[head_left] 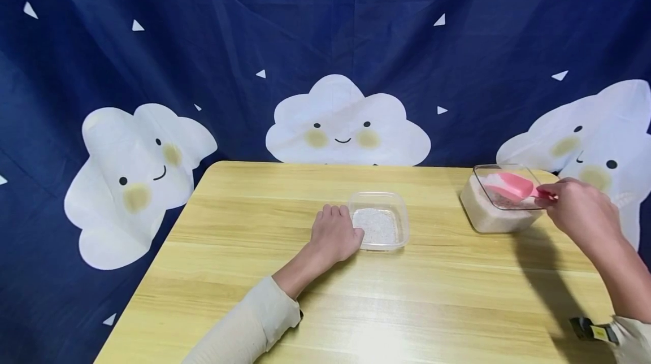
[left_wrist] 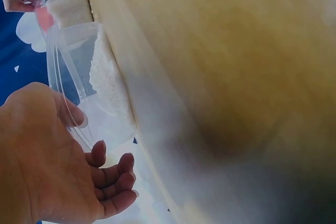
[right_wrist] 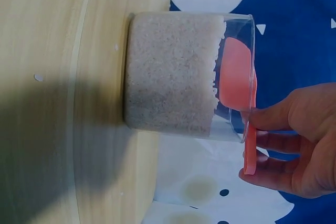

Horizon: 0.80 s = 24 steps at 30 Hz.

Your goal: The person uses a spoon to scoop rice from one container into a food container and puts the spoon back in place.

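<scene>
At the right of the table, my right hand [head_left: 582,206] pinches the handle of a pink scoop [right_wrist: 236,74]. The scoop's bowl lies inside the mouth of a tall clear container [head_left: 490,217], just over the white rice [right_wrist: 173,72] that fills most of it. Nearer the middle stands a shallow clear plastic box [head_left: 405,228] with a layer of rice [left_wrist: 110,77] on its bottom. My left hand [head_left: 335,235] holds this box at its near left corner, thumb against the near wall and fingers curled along the left side.
The wooden table [head_left: 234,228] has rounded far corners. Behind it hangs a dark blue curtain [head_left: 305,25] with white clouds and small triangles. A few loose grains [right_wrist: 38,77] lie on the table beside the tall container.
</scene>
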### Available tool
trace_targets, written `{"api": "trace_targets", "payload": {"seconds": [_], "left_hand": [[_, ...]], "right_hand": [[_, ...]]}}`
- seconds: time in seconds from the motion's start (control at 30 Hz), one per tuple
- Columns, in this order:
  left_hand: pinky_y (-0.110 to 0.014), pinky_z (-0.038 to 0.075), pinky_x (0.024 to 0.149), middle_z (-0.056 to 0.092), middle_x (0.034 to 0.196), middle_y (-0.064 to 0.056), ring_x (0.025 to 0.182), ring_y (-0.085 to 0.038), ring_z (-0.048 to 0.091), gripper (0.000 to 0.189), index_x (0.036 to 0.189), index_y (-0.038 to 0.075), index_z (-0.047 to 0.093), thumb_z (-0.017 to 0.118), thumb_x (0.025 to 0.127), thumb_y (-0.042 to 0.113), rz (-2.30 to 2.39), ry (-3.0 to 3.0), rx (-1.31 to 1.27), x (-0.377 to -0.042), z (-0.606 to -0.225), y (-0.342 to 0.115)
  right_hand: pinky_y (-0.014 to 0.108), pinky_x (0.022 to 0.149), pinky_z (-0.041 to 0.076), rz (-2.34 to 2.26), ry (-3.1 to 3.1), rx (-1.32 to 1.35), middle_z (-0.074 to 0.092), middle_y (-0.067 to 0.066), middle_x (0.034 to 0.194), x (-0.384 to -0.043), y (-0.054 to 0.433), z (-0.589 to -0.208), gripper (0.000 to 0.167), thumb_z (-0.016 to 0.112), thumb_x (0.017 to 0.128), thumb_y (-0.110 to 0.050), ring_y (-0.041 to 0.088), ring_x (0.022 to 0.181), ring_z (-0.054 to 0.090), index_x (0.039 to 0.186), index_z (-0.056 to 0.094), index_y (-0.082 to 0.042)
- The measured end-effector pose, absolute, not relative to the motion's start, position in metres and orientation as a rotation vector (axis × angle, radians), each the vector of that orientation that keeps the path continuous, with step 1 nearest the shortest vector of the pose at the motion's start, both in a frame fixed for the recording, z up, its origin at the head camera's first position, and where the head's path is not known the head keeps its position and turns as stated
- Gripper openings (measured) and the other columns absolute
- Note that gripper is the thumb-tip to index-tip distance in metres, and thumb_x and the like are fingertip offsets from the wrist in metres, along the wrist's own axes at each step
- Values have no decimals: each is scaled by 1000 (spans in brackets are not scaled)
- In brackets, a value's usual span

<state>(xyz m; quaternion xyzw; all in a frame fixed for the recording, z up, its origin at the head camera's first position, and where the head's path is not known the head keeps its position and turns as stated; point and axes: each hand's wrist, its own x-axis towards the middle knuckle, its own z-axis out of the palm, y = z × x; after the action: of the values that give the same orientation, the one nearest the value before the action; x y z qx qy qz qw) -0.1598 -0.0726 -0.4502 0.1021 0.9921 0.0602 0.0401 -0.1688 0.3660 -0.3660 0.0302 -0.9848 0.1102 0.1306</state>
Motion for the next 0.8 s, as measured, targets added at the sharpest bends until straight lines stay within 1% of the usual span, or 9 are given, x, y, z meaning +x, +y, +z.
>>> {"api": "trace_targets", "payload": {"seconds": [0.07, 0.17, 0.3, 0.43, 0.63, 0.8], "left_hand": [[-35, 39, 86, 53, 95, -10, 93, -27, 44, 34, 100, 5, 49, 41, 95, 37, 184, 3040, 314, -160, -450, -72], [-36, 39, 86, 53, 96, -10, 93, -27, 45, 34, 100, 5, 50, 41, 96, 37, 185, 3041, 314, -160, -450, -72], [-35, 38, 84, 53, 95, -10, 92, -27, 44, 32, 99, 5, 49, 42, 95, 37, 203, 3047, 311, -160, -450, -72], [-35, 38, 83, 52, 94, -10, 91, -26, 43, 31, 98, 6, 49, 42, 95, 36, 205, 3048, 312, -160, -451, -72], [-35, 38, 84, 54, 97, -10, 92, -27, 43, 31, 100, 5, 50, 41, 96, 35, 198, 3040, 302, -160, -451, -72], [-35, 37, 85, 54, 98, -10, 92, -27, 42, 33, 102, 5, 50, 41, 96, 36, 192, 3038, 297, -160, -450, -72]], "right_hand": [[50, 45, 36, 324, -2855, 84, 68, 31, 99, -168, 367, -366, 27, 69, 80, -2, 55, 74, 60, 106, 74, 3], [51, 46, 37, 329, -2857, 72, 69, 30, 98, -166, 368, -365, 26, 72, 83, -6, 56, 76, 60, 106, 74, 3], [51, 46, 37, 334, -2861, 48, 69, 30, 99, -166, 370, -364, 26, 73, 85, -8, 55, 76, 61, 108, 73, 4], [46, 45, 35, 331, -2860, 36, 70, 29, 97, -165, 372, -363, 26, 73, 85, -8, 51, 73, 61, 107, 73, 5], [48, 47, 38, 326, -2844, 44, 70, 29, 92, -165, 374, -363, 25, 76, 84, -7, 47, 71, 62, 104, 73, 6], [49, 47, 38, 340, -2807, 83, 69, 29, 91, -163, 375, -362, 24, 78, 82, -6, 48, 69, 62, 102, 73, 6]]}}
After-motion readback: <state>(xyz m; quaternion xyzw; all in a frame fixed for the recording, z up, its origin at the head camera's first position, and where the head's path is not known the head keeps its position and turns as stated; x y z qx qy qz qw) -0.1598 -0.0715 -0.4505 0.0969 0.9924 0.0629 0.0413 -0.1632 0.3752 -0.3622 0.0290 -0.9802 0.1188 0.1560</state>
